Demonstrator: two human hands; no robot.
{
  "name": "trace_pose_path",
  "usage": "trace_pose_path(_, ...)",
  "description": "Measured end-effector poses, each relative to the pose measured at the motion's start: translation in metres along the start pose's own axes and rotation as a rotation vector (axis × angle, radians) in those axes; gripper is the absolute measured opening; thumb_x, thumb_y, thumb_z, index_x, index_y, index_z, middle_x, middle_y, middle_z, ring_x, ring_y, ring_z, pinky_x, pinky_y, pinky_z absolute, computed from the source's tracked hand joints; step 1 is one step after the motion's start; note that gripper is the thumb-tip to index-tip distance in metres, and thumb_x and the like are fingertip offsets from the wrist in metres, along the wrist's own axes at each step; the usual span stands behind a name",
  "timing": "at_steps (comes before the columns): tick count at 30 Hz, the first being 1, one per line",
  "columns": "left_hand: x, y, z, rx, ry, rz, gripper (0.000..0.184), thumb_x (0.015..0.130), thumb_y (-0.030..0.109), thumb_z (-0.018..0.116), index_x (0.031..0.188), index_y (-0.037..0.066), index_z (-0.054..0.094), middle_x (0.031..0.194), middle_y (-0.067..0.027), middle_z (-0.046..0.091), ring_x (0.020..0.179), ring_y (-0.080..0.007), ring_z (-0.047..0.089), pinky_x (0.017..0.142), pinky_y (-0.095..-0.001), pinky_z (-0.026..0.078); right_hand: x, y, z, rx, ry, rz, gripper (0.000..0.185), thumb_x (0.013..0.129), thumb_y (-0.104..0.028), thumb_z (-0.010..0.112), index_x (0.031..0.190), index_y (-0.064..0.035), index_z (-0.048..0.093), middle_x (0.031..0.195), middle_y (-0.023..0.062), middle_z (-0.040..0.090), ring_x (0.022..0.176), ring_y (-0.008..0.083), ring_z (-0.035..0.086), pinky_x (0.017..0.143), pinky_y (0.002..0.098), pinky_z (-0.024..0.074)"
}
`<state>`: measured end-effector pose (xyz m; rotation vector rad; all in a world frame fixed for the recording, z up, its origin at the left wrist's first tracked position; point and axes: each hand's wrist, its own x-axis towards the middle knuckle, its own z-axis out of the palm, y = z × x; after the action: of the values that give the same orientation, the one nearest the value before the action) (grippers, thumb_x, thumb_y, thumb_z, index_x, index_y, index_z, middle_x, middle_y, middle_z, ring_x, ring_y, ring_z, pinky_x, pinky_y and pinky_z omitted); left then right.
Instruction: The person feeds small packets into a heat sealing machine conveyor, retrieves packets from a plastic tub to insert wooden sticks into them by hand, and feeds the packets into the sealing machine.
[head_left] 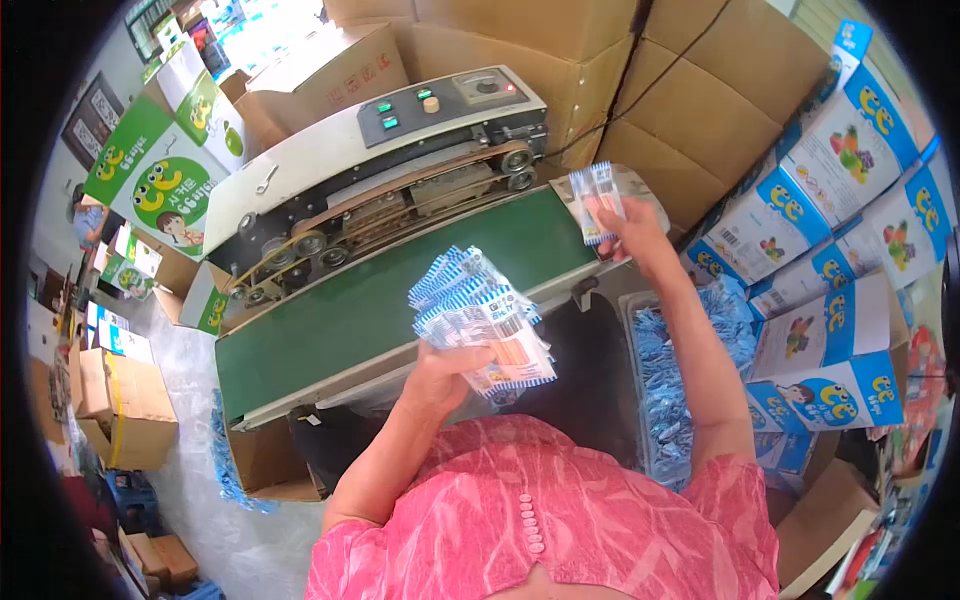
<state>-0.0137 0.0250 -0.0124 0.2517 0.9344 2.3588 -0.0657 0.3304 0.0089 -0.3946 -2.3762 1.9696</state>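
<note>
My left hand [442,376] is closed round a fanned stack of snack packets [490,318], clear plastic with blue-striped ends, in front of my chest. Single packet [594,205] is pinched in my right hand [640,238], upright over the right end of the green conveyor belt [420,270]. Behind the belt stands a band sealing machine [400,140] with rollers, a brown belt, green switches and a small red light.
A clear bin of blue packets [690,370] stands at my right, near stacked blue-and-white printed cartons [800,210]. Plain cardboard [690,120] rises behind the machine. Green-and-white cartons [170,180] and a brown box [125,400] sit at left. A person [88,215] is far left.
</note>
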Motion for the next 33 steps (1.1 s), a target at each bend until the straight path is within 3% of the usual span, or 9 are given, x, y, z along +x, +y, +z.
trace_pose_path(3,-0.006,0.008,-0.009,-0.074,0.057,-0.023,0.056,0.064,-0.004,0.068,0.117,0.001,0.053,0.109,-0.0126,0.062,0.099,-0.0273,0.062,0.090,-0.0414,0.048,0.010,-0.014,0.016,0.035,-0.041,0.055,0.030,0.090,-0.025,0.060,0.105,0.0001,0.060,0.082,0.0066,0.064,0.055,0.0093,0.059,0.040,0.0188,0.0430)
trace_pose_path(6,-0.010,0.017,-0.010,-0.086,0.090,0.016,0.056,0.064,-0.005,0.067,0.118,0.001,0.053,0.109,-0.0129,0.062,0.099,-0.0275,0.061,0.090,-0.0413,0.048,0.026,-0.012,0.043,0.174,0.060,0.131,0.029,0.090,-0.024,0.060,0.106,-0.0005,0.060,0.082,0.0065,0.064,0.056,0.0087,0.058,0.040,0.0183,0.0433)
trace_pose_path(11,-0.013,0.019,-0.025,-0.041,0.147,0.058,0.059,0.065,0.003,0.066,0.121,-0.001,0.049,0.109,-0.0149,0.061,0.099,-0.0308,0.062,0.089,-0.0455,0.050,0.040,-0.012,0.065,0.215,-0.060,0.179,0.029,0.089,-0.025,0.061,0.105,-0.0011,0.061,0.083,0.0059,0.064,0.056,0.0080,0.057,0.042,0.0183,0.0444)
trace_pose_path(16,-0.012,0.022,-0.032,-0.163,0.137,0.047,0.056,0.065,-0.005,0.066,0.119,-0.001,0.052,0.109,-0.0141,0.062,0.099,-0.0277,0.062,0.088,-0.0407,0.049,0.029,-0.025,0.089,0.017,-0.116,0.114,0.031,0.088,-0.025,0.062,0.104,0.0005,0.060,0.086,0.0053,0.064,0.058,0.0086,0.057,0.044,0.0195,0.0462)
trace_pose_path(18,-0.011,0.024,-0.031,-0.140,0.145,0.063,0.058,0.066,0.001,0.067,0.121,-0.002,0.049,0.110,-0.0150,0.061,0.100,-0.0299,0.061,0.090,-0.0438,0.049,0.014,-0.038,0.097,-0.242,0.012,-0.004,0.028,0.088,-0.024,0.061,0.103,0.0003,0.061,0.087,0.0035,0.064,0.060,0.0082,0.057,0.048,0.0202,0.0472)
trace_pose_path(20,-0.012,0.025,-0.030,-0.124,0.173,0.070,0.059,0.066,0.004,0.067,0.122,-0.002,0.048,0.110,-0.0154,0.061,0.101,-0.0309,0.061,0.091,-0.0453,0.048,-0.006,-0.042,0.097,-0.246,-0.065,-0.077,0.026,0.088,-0.022,0.061,0.101,-0.0002,0.062,0.088,0.0023,0.064,0.062,0.0075,0.056,0.050,0.0204,0.0467)
trace_pose_path(24,-0.007,0.025,-0.025,-0.197,0.038,0.014,0.063,0.063,0.001,0.068,0.123,-0.002,0.048,0.111,-0.0154,0.061,0.101,-0.0304,0.061,0.092,-0.0434,0.047,-0.054,-0.057,0.116,0.005,-0.389,-0.165,0.019,0.087,-0.018,0.063,0.097,-0.0023,0.065,0.085,-0.0013,0.062,0.067,0.0052,0.054,0.055,0.0203,0.0436)
trace_pose_path(28,0.000,0.018,-0.020,-0.076,-0.052,0.036,0.062,0.064,-0.002,0.068,0.123,-0.002,0.048,0.111,-0.0157,0.061,0.101,-0.0287,0.061,0.089,-0.0398,0.049,-0.057,-0.039,0.112,0.076,-0.449,-0.356,0.018,0.085,-0.016,0.065,0.099,-0.0050,0.068,0.081,-0.0010,0.064,0.066,0.0045,0.055,0.055,0.0199,0.0447)
trace_pose_path(33,0.008,0.020,-0.003,-0.054,-0.148,-0.006,0.070,0.058,-0.001,0.070,0.125,-0.002,0.047,0.114,-0.0179,0.060,0.103,-0.0296,0.061,0.092,-0.0400,0.047,-0.063,-0.032,0.094,0.211,-0.341,-0.148,0.016,0.085,-0.014,0.066,0.097,-0.0040,0.069,0.082,-0.0001,0.065,0.067,0.0044,0.055,0.056,0.0199,0.0448)
